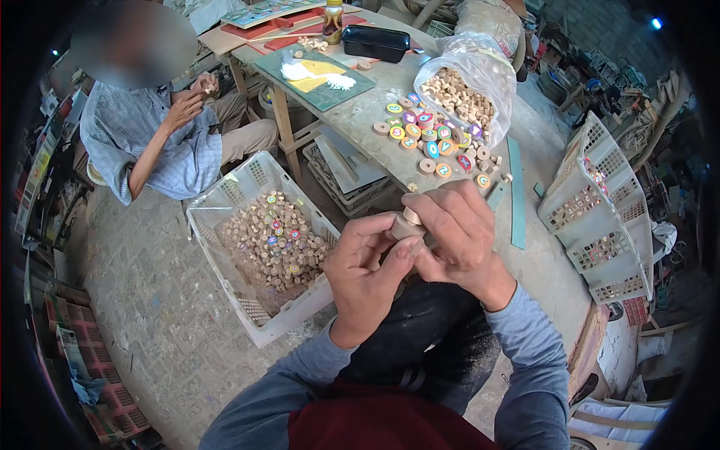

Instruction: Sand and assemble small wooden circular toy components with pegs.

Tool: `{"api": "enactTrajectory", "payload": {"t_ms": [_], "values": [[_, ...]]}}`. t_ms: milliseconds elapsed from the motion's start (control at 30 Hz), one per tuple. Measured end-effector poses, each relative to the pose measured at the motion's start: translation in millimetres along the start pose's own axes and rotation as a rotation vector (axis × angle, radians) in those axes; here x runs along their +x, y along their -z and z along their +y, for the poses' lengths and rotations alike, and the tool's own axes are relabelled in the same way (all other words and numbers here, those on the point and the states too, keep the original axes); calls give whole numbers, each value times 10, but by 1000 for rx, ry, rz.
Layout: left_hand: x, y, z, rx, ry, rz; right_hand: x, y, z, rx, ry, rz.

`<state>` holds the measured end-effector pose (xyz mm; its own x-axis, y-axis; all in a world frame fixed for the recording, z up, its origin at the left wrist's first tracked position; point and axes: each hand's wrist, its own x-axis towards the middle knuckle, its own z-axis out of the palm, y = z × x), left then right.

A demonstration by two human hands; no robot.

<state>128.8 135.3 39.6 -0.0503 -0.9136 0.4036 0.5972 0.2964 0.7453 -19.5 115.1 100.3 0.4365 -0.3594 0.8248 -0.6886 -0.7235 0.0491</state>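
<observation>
Left hand point(367, 270) at 7 o'clock and right hand point(457, 232) at 1 o'clock meet, fingers curled inward, forearms converging from below.

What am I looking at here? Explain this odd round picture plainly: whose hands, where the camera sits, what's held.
There is no machine. A camera worn on a person's head looks down, and its wide lens bends the edges. The left hand and right hand are that person's own; together they keep a grip on a small wooden disc. On the table lie colourful painted discs and a clear bag of plain ones. A white crate below holds more. A co-worker sits nearby.
</observation>
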Motion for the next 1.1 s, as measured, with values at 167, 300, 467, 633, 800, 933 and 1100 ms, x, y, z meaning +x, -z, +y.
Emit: {"api": "enactTrajectory", "payload": {"t_ms": [167, 300, 467, 633, 800, 933, 1100], "values": [[3, 2, -67, 24, -124, -13, -36, -57, 19, 73, -22, 25], [115, 21, -123, 275, -391, 12, -111, -144, 19, 107, -84, 30], [193, 23, -126, 377, -421, 49, -248, -268, 40, 136, -167, 114], [228, 119, -155, 326, -303, 22, -217, -309, 57, 100, -150, 49], [185, 186, -122, 175, -175, -3, -143, -329, -11, 129, -171, 32], [166, 211, -170, 129, -160, 53, -156, -388, -28, 116, -209, 3], [110, 338, -193, 185, -132, 86, -117, -509, -82, 204, -253, -35]]}}
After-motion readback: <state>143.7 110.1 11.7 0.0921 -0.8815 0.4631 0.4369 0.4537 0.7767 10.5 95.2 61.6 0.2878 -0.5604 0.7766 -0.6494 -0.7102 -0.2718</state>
